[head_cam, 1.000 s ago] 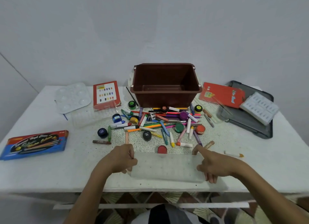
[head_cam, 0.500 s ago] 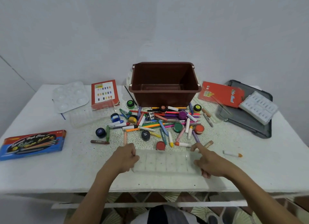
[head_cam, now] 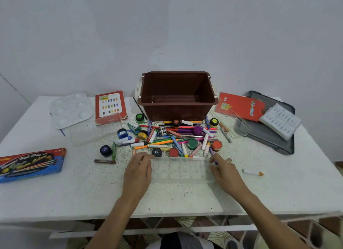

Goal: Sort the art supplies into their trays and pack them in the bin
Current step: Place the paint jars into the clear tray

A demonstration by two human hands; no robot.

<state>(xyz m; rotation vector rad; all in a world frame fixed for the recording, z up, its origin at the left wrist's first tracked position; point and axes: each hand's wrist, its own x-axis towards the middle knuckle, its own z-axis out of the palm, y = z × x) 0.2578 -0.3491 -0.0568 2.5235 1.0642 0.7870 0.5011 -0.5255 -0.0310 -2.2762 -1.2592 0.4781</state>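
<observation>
White speckled surface (head_cam: 89,191) carries brown bin (head_cam: 176,110) at the back, with a pile of markers, crayons and paint pots (head_cam: 178,137) just in front. Clear compartment tray (head_cam: 181,169) lies flat against pile's near edge. Left hand (head_cam: 138,171) rests on its left end, fingers straight and together; right hand (head_cam: 225,172) touches right end, can't tell whether its fingers grip.

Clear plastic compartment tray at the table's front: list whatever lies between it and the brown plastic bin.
A loose heap of crayons, markers and small paint jars lies between the clear plastic compartment tray and the brown plastic bin; a red-lidded jar and a black-lidded jar sit at the tray's far edge.
</observation>
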